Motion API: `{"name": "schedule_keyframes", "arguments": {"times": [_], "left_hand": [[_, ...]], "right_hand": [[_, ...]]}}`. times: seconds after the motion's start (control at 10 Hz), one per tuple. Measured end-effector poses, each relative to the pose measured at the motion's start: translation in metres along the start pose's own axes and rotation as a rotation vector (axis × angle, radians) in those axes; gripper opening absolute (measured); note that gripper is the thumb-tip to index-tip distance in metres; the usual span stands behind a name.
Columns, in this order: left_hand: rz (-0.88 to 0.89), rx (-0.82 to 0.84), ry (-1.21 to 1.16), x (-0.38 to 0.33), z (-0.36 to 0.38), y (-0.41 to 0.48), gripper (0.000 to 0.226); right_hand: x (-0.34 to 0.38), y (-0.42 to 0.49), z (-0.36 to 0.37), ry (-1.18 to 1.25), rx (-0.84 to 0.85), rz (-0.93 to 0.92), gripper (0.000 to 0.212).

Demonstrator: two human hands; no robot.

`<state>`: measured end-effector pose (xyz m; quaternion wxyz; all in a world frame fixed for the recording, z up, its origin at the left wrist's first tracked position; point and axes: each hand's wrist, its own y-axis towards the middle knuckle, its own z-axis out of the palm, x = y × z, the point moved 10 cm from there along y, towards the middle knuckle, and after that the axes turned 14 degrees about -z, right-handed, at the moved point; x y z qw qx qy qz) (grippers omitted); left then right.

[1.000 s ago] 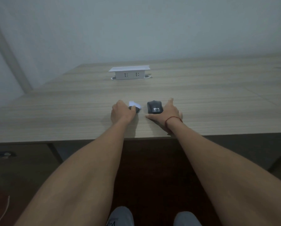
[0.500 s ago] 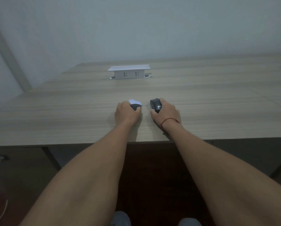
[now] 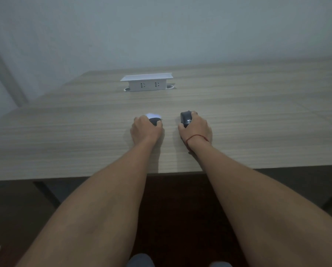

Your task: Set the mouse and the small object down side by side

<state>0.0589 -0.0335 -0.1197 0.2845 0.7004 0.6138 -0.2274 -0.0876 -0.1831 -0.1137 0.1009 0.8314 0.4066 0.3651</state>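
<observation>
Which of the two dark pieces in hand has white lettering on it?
The mouse gripped by the right hand; the left hand holds a plain dark piece.

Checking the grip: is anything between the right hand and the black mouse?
Nothing visible. The right hand already grips the black mouse on the wooden desk, fingers curled round it. The left hand holds its own small dark object, apart.

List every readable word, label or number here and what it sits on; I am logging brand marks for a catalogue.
"WL": white letters on the black computer mouse gripped by the right hand; the rest of the word is hidden by the fingers.
White pop-up socket box on the wooden table: only socket holes, no text.
Small dark object with white paper in the left hand: nothing readable.
</observation>
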Motion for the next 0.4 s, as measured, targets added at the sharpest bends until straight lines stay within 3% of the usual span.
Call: {"name": "schedule_keyframes", "arguments": {"times": [0.2, 0.4], "left_hand": [[0.034, -0.054, 0.059, 0.002, -0.011, -0.016, 0.067], [0.036, 0.008, 0.258, 0.016, -0.012, -0.043, 0.083]], "right_hand": [[-0.007, -0.012, -0.001, 0.006, 0.046, 0.043, 0.085], [-0.011, -0.038, -0.004, -0.158, 0.211, 0.026, 0.082]]}}
